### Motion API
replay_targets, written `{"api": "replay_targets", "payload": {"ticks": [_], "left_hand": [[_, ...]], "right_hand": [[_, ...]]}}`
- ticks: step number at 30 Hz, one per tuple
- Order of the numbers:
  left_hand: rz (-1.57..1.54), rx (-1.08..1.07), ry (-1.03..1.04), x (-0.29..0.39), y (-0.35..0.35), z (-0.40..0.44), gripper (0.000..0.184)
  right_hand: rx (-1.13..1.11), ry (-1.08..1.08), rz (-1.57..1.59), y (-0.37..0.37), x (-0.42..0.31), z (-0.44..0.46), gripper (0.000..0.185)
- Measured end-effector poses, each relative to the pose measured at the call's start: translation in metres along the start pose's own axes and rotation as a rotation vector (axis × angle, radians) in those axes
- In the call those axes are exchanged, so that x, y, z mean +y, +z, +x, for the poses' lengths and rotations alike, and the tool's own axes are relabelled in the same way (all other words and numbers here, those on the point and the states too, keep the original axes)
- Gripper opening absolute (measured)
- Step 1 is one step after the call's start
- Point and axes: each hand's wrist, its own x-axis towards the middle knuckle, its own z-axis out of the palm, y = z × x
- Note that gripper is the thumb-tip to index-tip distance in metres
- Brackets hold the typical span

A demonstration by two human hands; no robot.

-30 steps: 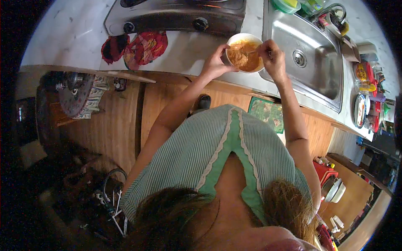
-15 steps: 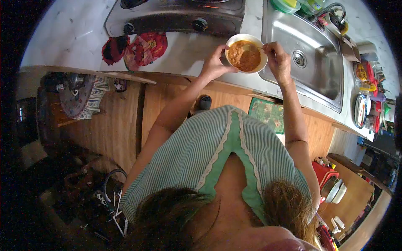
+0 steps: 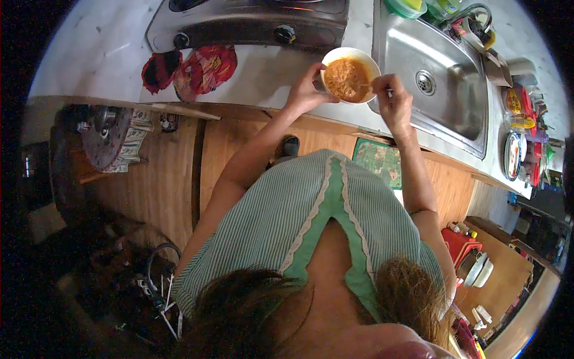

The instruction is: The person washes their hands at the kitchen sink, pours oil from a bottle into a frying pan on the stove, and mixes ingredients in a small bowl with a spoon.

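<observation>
A white bowl point(image 3: 374, 63) of orange-red, lumpy food point(image 3: 345, 79) is at the counter's front edge. My left hand point(image 3: 307, 93) grips its left side, thumb by the rim and fingers beneath. Whether the bowl's base touches the counter is hidden. At the right of the rim, my right hand point(image 3: 394, 103) is closed around the handle of a spoon point(image 3: 366, 87). The spoon's other end dips into the food and cannot be seen.
Behind the bowl stands a stove point(image 3: 245, 27) with dark knobs. Two red cloths point(image 3: 206, 69) lie on the counter to the left. A steel sink point(image 3: 445, 84) is on the right, with dishes and plates point(image 3: 513, 157) beyond it. A green mat point(image 3: 378, 161) lies on the floor.
My right hand has moved down slightly with the spoon, which has shifted toward the near right side of the bowl. The food's surface looks stirred. My left hand keeps its grip.
</observation>
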Motion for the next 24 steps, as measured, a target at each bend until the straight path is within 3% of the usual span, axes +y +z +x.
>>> {"api": "replay_targets", "payload": {"ticks": [1,7,11,15,24], "left_hand": [[-0.008,0.003,0.003,-0.004,0.001,0.001,0.086],[-0.040,0.000,-0.004,-0.007,0.001,0.001,0.086],[-0.007,0.032,0.022,-0.010,0.002,0.001,0.085],[0.015,-0.037,-0.073,-0.007,-0.002,0.002,0.086],[0.079,0.066,0.060,-0.011,0.002,0.001,0.087]], "right_hand": [[0.040,0.053,0.151,-0.002,0.006,0.005,0.009],[0.099,0.071,-0.023,0.010,0.018,0.017,0.011],[-0.007,0.067,-0.047,0.014,-0.007,-0.002,0.006],[0.010,0.088,0.165,-0.001,-0.013,0.001,0.009],[0.030,-0.003,-0.007,0.008,0.010,0.021,0.006]]}}
